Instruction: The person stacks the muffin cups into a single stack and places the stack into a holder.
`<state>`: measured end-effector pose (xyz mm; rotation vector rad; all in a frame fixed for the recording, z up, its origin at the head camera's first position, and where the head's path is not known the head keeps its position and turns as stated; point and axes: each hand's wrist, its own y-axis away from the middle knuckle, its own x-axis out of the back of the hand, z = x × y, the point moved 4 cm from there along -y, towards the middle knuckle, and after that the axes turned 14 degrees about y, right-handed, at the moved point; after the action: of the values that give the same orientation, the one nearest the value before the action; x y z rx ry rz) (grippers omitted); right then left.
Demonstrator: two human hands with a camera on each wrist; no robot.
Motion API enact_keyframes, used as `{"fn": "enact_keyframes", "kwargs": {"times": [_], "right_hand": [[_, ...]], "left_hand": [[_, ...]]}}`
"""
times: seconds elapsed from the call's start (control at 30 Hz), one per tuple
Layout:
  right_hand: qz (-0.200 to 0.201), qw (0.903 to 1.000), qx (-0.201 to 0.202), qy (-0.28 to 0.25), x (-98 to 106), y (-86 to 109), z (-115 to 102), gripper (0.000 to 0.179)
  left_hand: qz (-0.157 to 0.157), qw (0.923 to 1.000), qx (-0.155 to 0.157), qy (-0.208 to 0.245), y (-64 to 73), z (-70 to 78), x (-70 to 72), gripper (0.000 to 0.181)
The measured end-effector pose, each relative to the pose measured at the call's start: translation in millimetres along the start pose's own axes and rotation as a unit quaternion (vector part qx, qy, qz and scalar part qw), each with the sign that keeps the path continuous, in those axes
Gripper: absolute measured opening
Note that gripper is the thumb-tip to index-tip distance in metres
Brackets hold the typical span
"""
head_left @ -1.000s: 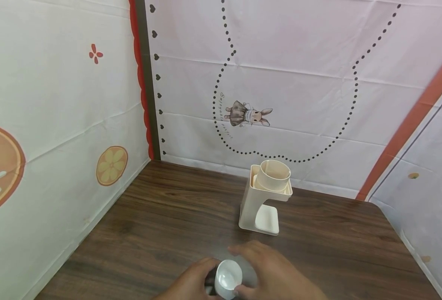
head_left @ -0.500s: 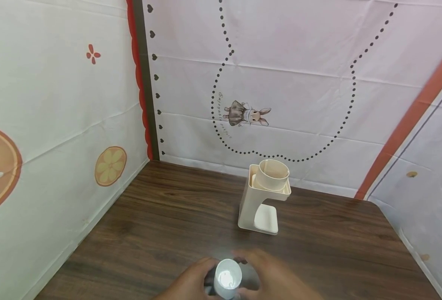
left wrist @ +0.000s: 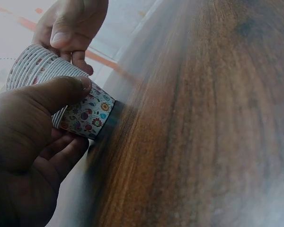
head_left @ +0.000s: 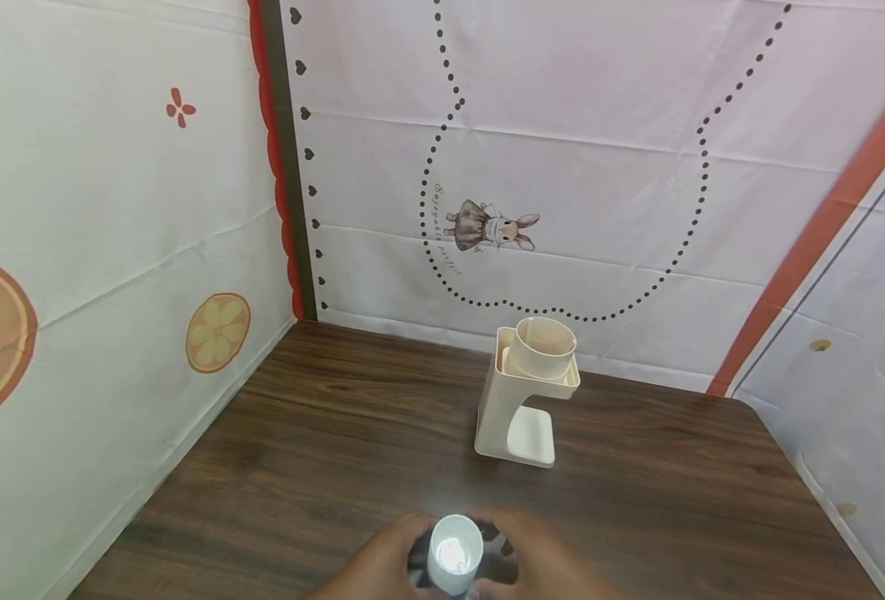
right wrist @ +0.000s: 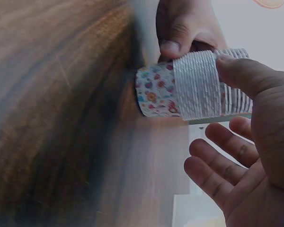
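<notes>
A nested stack of paper cups point(head_left: 455, 554) with white rims stands at the near edge of the head view. Its lowest cup point(left wrist: 92, 113) shows a colourful floral print, base against or very near the wooden table. My left hand point(head_left: 382, 558) grips the stack low down, thumb on one side, fingers on the other. Close by on the opposite side is my right hand point(head_left: 543, 562). In the right wrist view its thumb point(right wrist: 246, 73) lies over the upper rims, while the fingers point(right wrist: 220, 161) spread loosely below, apart from the cups. Rims near the top look more widely spaced.
A cream-coloured stand point(head_left: 493, 417) with a round open tube point(head_left: 543, 350) on top and a flat base is farther back on the dark wood table point(head_left: 322, 450). Printed cloth walls point(head_left: 600, 208) enclose the back and sides.
The right hand has moved slightly in toward the cups, its fingers closer around the far side. The left hand keeps its grip. The head view has shifted a little.
</notes>
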<state>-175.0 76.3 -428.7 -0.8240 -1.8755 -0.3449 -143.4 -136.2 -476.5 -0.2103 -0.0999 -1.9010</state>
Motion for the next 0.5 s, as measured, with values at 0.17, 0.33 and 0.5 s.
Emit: {"fn": "enact_keyframes", "kwargs": {"times": [0.17,0.33,0.5], "right_hand": [[0.008,0.9996,0.015,-0.024,-7.2,-0.4,1.6,0.066],[0.014,0.9996,0.005,-0.026,-15.0,-1.2,4.8,0.064],[0.017,0.9986,-0.022,-0.044,-22.7,0.0,7.2,0.063]], "left_hand": [[0.008,0.9995,-0.028,-0.009,-1.4,0.1,-1.3,0.059],[0.017,0.9974,-0.06,-0.037,-1.7,0.3,-1.5,0.059],[0.014,0.9977,-0.06,-0.03,-2.3,0.6,-1.5,0.059]]}}
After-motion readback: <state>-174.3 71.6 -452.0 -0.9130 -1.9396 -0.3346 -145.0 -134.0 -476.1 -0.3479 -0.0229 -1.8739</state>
